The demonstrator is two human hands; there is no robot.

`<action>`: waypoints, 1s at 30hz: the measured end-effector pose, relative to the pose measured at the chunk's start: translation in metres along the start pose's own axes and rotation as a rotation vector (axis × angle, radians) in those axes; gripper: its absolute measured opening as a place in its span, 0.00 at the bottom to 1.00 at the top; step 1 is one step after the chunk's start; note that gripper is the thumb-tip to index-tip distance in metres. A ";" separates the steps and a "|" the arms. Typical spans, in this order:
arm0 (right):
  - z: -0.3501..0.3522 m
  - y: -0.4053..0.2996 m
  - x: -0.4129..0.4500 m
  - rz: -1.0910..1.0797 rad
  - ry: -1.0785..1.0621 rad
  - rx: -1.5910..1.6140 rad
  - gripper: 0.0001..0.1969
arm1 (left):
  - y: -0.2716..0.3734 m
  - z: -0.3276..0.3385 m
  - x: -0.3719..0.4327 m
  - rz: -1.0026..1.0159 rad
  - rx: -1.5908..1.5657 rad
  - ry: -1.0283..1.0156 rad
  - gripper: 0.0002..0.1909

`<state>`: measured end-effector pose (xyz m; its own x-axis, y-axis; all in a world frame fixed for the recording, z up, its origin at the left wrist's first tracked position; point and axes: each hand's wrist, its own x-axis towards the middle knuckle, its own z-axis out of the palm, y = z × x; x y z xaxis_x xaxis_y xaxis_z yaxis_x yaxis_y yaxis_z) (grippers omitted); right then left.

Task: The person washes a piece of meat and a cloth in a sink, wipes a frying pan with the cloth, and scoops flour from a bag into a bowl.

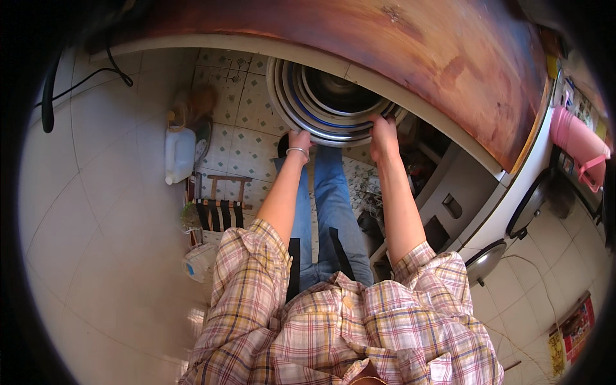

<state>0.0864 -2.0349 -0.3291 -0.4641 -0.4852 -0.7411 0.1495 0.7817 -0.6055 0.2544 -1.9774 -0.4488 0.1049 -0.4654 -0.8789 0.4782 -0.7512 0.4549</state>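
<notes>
A stack of nested metal basins (342,90) lies in front of my legs, partly hidden under the edge of the wooden board. One rim among them shows a blue band. My left hand (300,139), with a bangle at the wrist, grips the near left side of the outer rim. On the near right side, my right hand (383,132) has its fingers over the rims. Both arms reach forward, with my jeans (332,192) showing between them. The far side of the stack is out of sight beneath the board.
A brown wooden board (433,57) overhangs ahead. A white plastic jug (180,153) and a small folding stool (226,202) stand at left on the tiled floor (231,144). Pan lids (486,260) hang at right, near a pink plastic jug (580,144). Dark clutter lies under the counter.
</notes>
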 end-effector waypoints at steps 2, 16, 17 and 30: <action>0.014 -0.008 0.005 0.032 0.024 0.004 0.18 | 0.004 -0.007 0.003 -0.022 0.064 0.017 0.13; 0.002 -0.026 0.045 0.030 -0.085 -0.349 0.15 | 0.020 0.002 -0.011 -0.104 0.137 0.032 0.12; -0.003 -0.028 0.043 0.050 -0.096 -0.310 0.16 | 0.020 0.001 -0.011 -0.106 0.163 0.053 0.11; -0.065 -0.015 0.032 0.135 -0.497 -0.166 0.08 | 0.004 0.007 -0.006 -0.089 0.027 0.056 0.15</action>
<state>0.0124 -2.0367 -0.3253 0.0248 -0.4715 -0.8815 0.0207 0.8818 -0.4711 0.2500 -1.9811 -0.4405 0.1122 -0.3698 -0.9223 0.4646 -0.8010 0.3776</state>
